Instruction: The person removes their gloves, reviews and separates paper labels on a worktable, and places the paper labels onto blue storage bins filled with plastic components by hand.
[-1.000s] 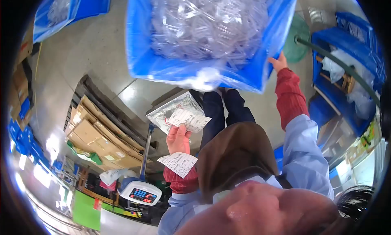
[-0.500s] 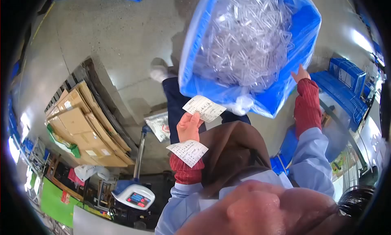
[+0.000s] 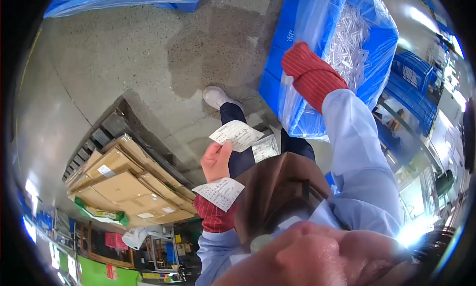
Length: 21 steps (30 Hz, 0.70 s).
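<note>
Pinched in my left hand (image 3: pixel 216 160) is a paper slip (image 3: pixel 237 134) with printed and handwritten marks. A second paper slip (image 3: pixel 221 193) lies across that wrist, by the red striped cuff; how it is held there is hidden. My right hand (image 3: pixel 298 44) is at the near left rim of a blue bin (image 3: pixel 273 70), against its clear plastic liner (image 3: pixel 317 23). The red cuff covers most of this hand, so its fingers do not show. Inside the bin lies a heap of clear plastic pieces (image 3: pixel 349 48).
Flattened cardboard boxes (image 3: pixel 131 191) are stacked on a dark pallet (image 3: pixel 101 137) at the left. Another lined blue bin (image 3: pixel 124 0) stands at the top left. Blue crates (image 3: pixel 411 87) are on the right. My shoe (image 3: pixel 215 96) is on the concrete floor.
My right hand has gone from the bin's right side across to its left rim. The bin now appears farther right in view. My left hand keeps its slip.
</note>
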### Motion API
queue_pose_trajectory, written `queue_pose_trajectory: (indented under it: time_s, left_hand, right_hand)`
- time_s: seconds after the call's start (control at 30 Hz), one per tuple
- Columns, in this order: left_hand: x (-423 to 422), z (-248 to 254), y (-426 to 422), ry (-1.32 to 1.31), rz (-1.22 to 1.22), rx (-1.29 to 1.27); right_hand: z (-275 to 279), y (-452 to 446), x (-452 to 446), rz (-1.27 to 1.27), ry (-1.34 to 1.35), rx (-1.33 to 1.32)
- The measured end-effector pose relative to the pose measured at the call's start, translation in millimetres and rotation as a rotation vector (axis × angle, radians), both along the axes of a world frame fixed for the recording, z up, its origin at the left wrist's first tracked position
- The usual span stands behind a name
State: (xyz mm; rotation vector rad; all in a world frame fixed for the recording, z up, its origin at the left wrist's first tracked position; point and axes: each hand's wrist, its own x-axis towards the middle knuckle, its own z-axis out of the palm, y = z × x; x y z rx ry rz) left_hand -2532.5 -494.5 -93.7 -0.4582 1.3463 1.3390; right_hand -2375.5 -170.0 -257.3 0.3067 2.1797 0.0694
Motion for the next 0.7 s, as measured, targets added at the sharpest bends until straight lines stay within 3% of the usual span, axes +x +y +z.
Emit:
queue_pose_trajectory:
  time_s: [0.13, 0.23, 0.37, 0.47, 0.57, 0.67, 0.7]
  left_hand:
    - [-24, -5, -11, -0.062, 0.014, 0.015]
    - [-29, -2, -8, -0.101, 0.046, 0.067]
    - [-32, 4, 4, -0.13, 0.048, 0.141]
    - [-37, 8, 14, -0.141, 0.04, 0.152]
    - [-32, -16, 20, -0.102, -0.063, 0.063]
    - [-28, -39, 43, -0.142, -0.009, 0.01]
    - [-28, -46, 56, -0.201, 0.061, 0.034]
  right_hand:
    - [25, 10, 30, 0.004, -0.457, 0.0]
    - [93, 12, 18, -0.022, -0.217, -0.045]
    - [129, 7, 12, -0.206, -0.105, 0.022]
    - [117, -2, 8, -0.175, -0.025, 0.105]
    - [80, 5, 29, 0.007, -0.212, 0.071]
    - [73, -3, 9, -0.034, 0.13, 0.05]
    - [72, -11, -4, -0.173, 0.284, -0.042]
